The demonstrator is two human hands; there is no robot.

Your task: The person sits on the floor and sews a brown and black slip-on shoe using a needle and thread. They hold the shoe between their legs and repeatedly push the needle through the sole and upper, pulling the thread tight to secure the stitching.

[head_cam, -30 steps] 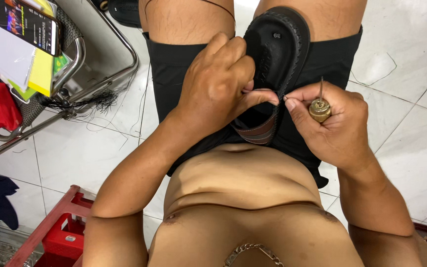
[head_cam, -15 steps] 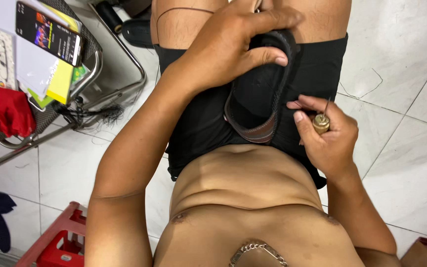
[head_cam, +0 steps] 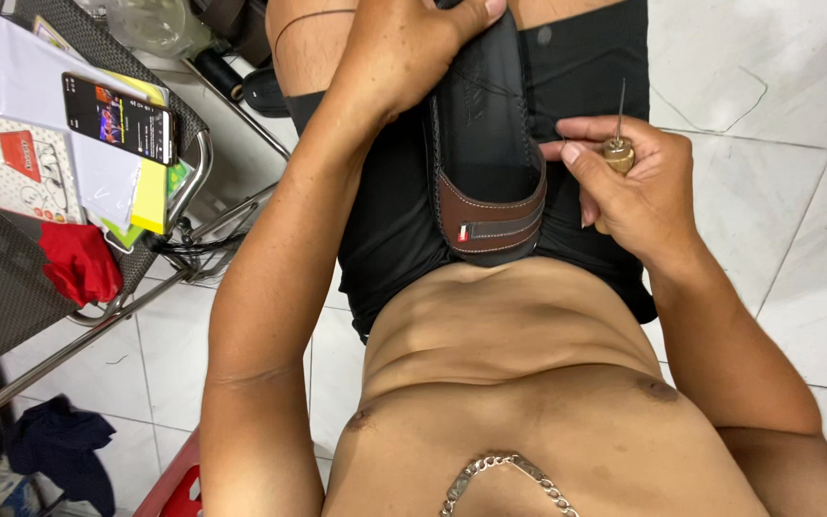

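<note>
A silver chain [head_cam: 504, 483] hangs at the person's chest, nearest the camera. Further out, a black sandal [head_cam: 485, 144] with a brown strap lies sole-up on the lap, over black shorts [head_cam: 385, 220]. The right hand [head_cam: 638, 191] sits just beside its right edge, fingers [head_cam: 591, 129] pinching a wooden-handled awl [head_cam: 616, 144], needle pointing away. The left hand [head_cam: 399, 57] clamps the sandal's far end, fingers wrapped over it. At far left, a phone [head_cam: 122, 117] rests on papers on a metal-framed chair [head_cam: 189, 191].

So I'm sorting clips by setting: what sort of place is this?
Probably a small, informal shoe-repair spot. The left hand steadies a black sandal on the lap, the right hand holds a stitching awl, and a cluttered metal chair stands on white floor tiles.
</note>
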